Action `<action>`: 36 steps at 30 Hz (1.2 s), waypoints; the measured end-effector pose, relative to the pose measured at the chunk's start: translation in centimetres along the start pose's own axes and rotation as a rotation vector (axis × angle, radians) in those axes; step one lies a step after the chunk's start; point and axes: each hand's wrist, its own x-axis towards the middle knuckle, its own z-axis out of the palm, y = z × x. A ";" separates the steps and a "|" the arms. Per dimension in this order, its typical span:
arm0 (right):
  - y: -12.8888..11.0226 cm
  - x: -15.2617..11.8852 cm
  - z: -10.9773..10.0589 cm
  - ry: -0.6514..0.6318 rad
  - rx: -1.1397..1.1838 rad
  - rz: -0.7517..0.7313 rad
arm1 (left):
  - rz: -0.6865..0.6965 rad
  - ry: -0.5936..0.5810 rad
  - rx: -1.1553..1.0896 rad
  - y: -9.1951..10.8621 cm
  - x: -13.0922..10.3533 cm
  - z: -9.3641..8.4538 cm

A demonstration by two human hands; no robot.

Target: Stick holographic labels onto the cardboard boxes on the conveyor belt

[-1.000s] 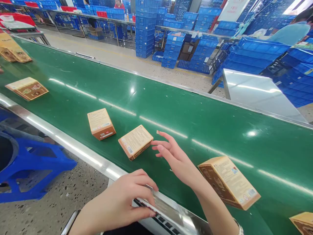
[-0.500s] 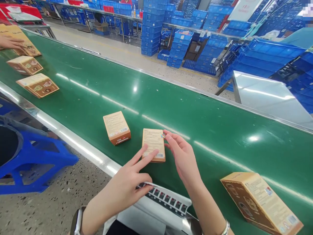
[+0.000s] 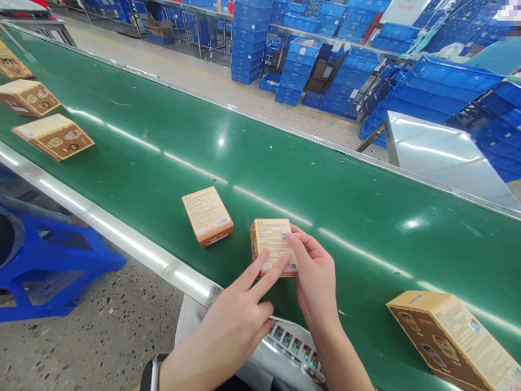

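Observation:
A small tan and brown box (image 3: pixel 273 244) lies on the green belt (image 3: pixel 195 146), its printed face up. Two spread fingers of my left hand (image 3: pixel 248 309) rest on its lower part, while the thumb and other fingers curl near a sheet of small stickers (image 3: pixel 296 345) at the belt's edge. My right hand (image 3: pixel 315 266) is at the box's right side, its thumb over a small shiny sticker (image 3: pixel 284 235) on the upper face. A similar box (image 3: pixel 207 214) lies just to the left.
A larger-looking brown box (image 3: pixel 451 336) stands at the lower right. More boxes (image 3: pixel 57 136) are at the far left. A blue stool (image 3: pixel 61 255) is beside the belt's near edge. Stacked blue crates (image 3: pixel 250 43) and a metal table (image 3: pixel 439 146) are beyond.
The boxes near my hands have shifted slightly right in view, and both hands with them. My right thumb has come down over the sticker. The other person's hand at far left is out of view.

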 end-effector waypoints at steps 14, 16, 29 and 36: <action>-2.0 0.2 -2.5 0.172 -0.570 -0.208 | 0.095 -0.014 0.053 2.0 1.3 0.7; -2.2 0.4 -3.3 0.208 -0.641 -0.295 | 0.086 -0.022 -0.009 2.0 1.2 0.6; -4.7 -5.4 -7.3 -0.629 -0.948 -0.769 | -0.553 -0.178 -0.614 0.9 0.4 -5.3; -5.0 -4.0 -7.2 -0.741 -0.997 -0.899 | -0.559 -0.292 -0.733 0.7 0.2 -6.1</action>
